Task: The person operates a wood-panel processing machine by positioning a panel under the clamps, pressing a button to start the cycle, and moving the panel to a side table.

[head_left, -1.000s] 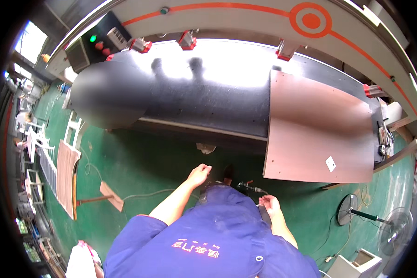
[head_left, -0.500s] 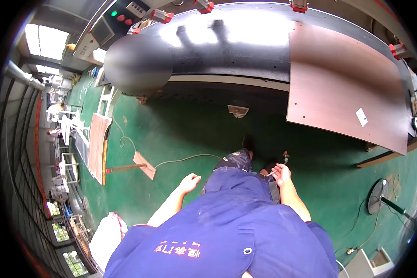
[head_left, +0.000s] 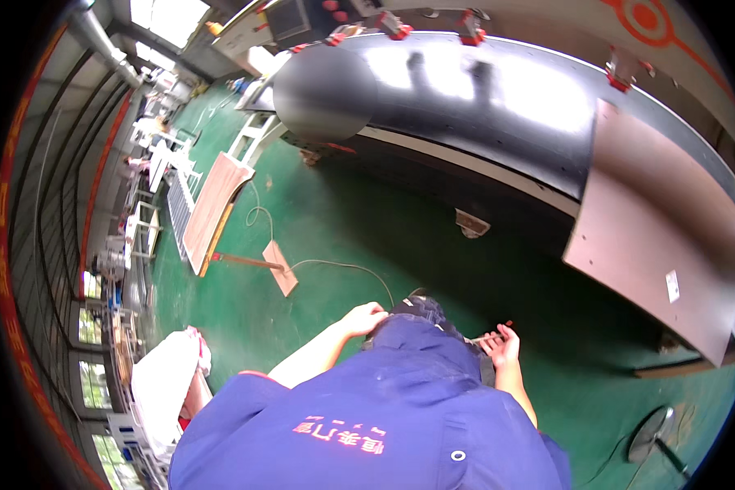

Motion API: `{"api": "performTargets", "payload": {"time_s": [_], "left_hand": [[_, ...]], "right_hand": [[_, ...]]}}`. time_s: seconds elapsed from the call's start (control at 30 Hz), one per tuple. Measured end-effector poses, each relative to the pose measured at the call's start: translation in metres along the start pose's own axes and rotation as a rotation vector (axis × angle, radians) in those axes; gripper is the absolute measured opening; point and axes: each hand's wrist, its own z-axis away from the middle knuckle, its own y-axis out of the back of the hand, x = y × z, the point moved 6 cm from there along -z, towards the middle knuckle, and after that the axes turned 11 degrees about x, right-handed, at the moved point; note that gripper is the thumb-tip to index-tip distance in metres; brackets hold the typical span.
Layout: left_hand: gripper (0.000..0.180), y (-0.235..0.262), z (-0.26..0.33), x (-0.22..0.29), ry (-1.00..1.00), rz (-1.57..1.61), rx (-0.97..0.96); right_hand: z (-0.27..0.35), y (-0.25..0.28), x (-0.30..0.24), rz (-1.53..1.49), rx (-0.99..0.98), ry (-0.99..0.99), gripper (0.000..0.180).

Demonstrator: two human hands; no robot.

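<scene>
My left hand [head_left: 364,318] hangs by my left thigh, its fingers loosely curled and nothing visible in them. My right hand [head_left: 503,348] is on the other side of my body, fingers bent around a thin, light stick-like tool [head_left: 476,340]. A small red end shows just above the fingertips; whether it belongs to the same tool I cannot make out. Ahead stands a long black-topped machine table [head_left: 514,135]. A brown panel [head_left: 653,220] with a small white label lies over its right end and juts past the front edge.
Red clamps [head_left: 470,29] line the table's far side. At the left are a stack of curved brown panels [head_left: 214,214], a small board [head_left: 280,269] on the green floor with a cable, and a white bundle [head_left: 165,371]. A round-based stand [head_left: 652,433] stands at lower right.
My view has turned left, so the table and brown panel have shifted right and tilted. My left hand has come closer to my thigh. The right hand still holds the thin tool, now lower.
</scene>
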Motion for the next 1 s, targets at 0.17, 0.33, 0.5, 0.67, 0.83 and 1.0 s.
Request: {"api": "performTargets", "payload": {"time_s": [0.17,0.33,0.5,0.67,0.83,1.0], "left_hand": [[0.039,0.013,-0.017,0.018,-0.055,-0.016,-0.068],[0.041,0.033,-0.046,-0.022,-0.083,0.039,-0.063],[0.041,0.055,-0.072,-0.111,0.052,0.195,0.07],[0.04,0.032,-0.064,-0.245,0.404,0.434,0.154],[0.039,-0.006,-0.036,-0.31,0.6,0.597,0.287],[0.036,-0.074,-0.015,-0.302,0.616,0.563,0.185]], "right_hand": [[0.002,-0.019,0.008,0.124,0.004,0.054,0.039],[-0.008,-0.047,0.015,0.266,0.087,0.15,0.045],[-0.002,-0.101,0.031,0.478,0.033,0.182,0.047],[-0.017,-0.146,0.049,0.934,0.013,0.232,0.031],[-0.012,-0.192,0.055,1.327,-0.067,0.307,0.011],[0.027,-0.229,0.029,1.226,-0.212,0.461,0.012]]}}
